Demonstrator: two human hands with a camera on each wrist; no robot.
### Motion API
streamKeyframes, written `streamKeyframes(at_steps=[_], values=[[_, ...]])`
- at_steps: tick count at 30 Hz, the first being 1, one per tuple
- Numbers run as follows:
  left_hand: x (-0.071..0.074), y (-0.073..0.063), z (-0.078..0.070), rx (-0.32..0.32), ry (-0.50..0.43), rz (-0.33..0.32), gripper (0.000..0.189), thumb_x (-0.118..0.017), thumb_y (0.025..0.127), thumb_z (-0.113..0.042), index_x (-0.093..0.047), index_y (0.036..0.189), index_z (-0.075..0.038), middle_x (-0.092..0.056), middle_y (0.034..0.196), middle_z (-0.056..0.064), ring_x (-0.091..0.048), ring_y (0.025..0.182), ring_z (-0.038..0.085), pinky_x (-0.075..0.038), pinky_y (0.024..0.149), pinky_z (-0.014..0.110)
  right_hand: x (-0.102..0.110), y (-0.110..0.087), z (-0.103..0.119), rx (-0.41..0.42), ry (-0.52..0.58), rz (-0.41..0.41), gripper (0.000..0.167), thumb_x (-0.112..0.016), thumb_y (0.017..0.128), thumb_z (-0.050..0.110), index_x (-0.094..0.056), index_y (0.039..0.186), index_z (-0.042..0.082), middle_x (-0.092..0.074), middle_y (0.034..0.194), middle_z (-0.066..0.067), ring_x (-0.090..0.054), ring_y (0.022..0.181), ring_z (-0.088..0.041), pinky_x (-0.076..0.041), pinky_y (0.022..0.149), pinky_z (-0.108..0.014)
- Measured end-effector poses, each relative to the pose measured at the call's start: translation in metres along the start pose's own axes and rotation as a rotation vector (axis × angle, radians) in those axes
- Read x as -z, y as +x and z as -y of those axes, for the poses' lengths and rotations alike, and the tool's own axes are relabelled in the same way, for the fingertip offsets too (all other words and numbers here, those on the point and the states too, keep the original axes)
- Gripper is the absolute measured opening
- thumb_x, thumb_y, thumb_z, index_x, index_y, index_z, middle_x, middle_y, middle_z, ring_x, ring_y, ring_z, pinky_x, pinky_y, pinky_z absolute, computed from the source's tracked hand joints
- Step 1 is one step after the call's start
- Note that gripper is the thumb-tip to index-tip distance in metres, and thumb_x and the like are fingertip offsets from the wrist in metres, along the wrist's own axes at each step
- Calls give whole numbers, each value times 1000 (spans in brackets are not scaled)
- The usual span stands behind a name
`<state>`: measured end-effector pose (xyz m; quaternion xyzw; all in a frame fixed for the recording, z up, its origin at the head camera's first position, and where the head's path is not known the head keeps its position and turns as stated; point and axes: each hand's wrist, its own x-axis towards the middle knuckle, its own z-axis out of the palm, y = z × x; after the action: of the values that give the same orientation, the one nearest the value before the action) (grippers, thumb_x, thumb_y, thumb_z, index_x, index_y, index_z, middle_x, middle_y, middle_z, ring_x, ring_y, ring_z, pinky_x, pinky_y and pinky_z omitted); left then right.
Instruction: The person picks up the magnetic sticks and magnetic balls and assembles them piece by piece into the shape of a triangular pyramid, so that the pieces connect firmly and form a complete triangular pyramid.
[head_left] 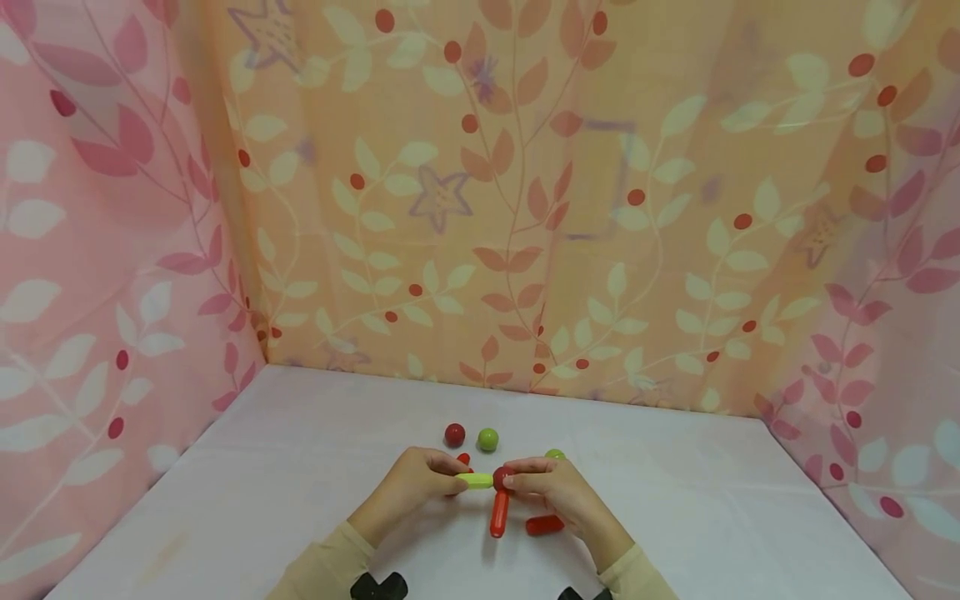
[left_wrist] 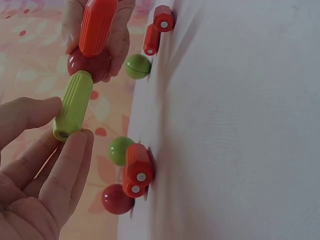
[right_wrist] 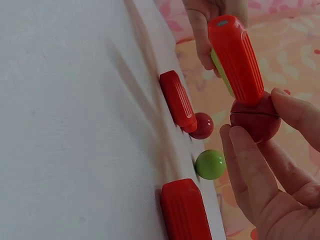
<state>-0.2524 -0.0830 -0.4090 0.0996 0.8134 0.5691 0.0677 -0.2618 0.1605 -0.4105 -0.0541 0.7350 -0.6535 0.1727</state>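
Between the two hands is a dark red ball [right_wrist: 255, 120] with a red ridged rod [right_wrist: 237, 62] and a yellow-green ridged rod [left_wrist: 73, 106] attached to it. My right hand [head_left: 555, 492] pinches the ball between thumb and fingers. With thumb and fingertips my left hand [head_left: 420, 483] grips the yellow-green rod near its outer end. In the head view the red rod points from the ball toward me. A small metal-looking disc shows in the free end of each rod. The joined piece hangs above the table in both wrist views.
On the white table [head_left: 300, 450] lie a loose dark red ball [head_left: 454, 434], a green ball [head_left: 488, 439] and, behind my right hand, another green ball [head_left: 555, 454]. Red rods [left_wrist: 139, 165] lie near the left pair of balls. Beside my right hand lies another red rod [head_left: 543, 525]. Patterned curtains surround the table.
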Motion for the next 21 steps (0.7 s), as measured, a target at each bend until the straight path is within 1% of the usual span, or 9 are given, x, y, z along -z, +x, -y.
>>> streamKeyframes(at_steps=[2, 5, 10, 14, 16, 21], values=[[1, 0, -1, 7, -5, -4, 22, -80, 79, -15, -78, 100, -5, -76, 88, 2, -65, 76, 13, -52, 71, 29, 0, 0, 0, -4, -4, -9, 42, -77, 87, 24, -69, 119, -1, -74, 110, -9, -74, 97, -18, -57, 90, -30], [3, 0, -1, 21, 4, -17, 24, -80, 80, -17, -78, 100, -5, -77, 86, 3, -65, 77, 13, -53, 73, 31, -1, -2, -1, -9, -18, -30, 42, -77, 86, 25, -70, 119, 0, -70, 115, -8, -74, 97, -18, -57, 90, -31], [7, 2, -2, 67, 37, -58, 23, -79, 83, -22, -78, 100, -7, -76, 91, 0, -60, 87, 14, -51, 76, 32, 1, -5, -2, -8, -32, -56, 41, -77, 86, 25, -71, 118, 1, -65, 120, -10, -73, 96, -17, -57, 90, -31], [11, 6, -3, 97, 52, -98, 24, -77, 86, -25, -77, 103, -8, -74, 97, 1, -63, 89, 16, -55, 82, 37, 4, -7, -2, -2, -17, -60, 40, -78, 86, 23, -70, 118, 0, -69, 115, -8, -72, 95, -15, -58, 89, -31], [13, 8, -2, 112, 53, -117, 26, -77, 86, -26, -76, 105, -8, -74, 101, 2, -63, 91, 17, -56, 85, 40, 5, -8, -2, 1, -14, -58, 41, -78, 86, 23, -70, 118, 0, -71, 113, -6, -72, 95, -14, -58, 89, -31], [17, 17, 0, 128, 48, -179, 29, -79, 84, -27, -76, 106, -8, -73, 110, 4, -63, 100, 20, -55, 92, 43, 9, -9, -3, 0, -15, -47, 41, -77, 86, 24, -70, 119, 0, -73, 110, -5, -72, 95, -14, -57, 90, -31]])
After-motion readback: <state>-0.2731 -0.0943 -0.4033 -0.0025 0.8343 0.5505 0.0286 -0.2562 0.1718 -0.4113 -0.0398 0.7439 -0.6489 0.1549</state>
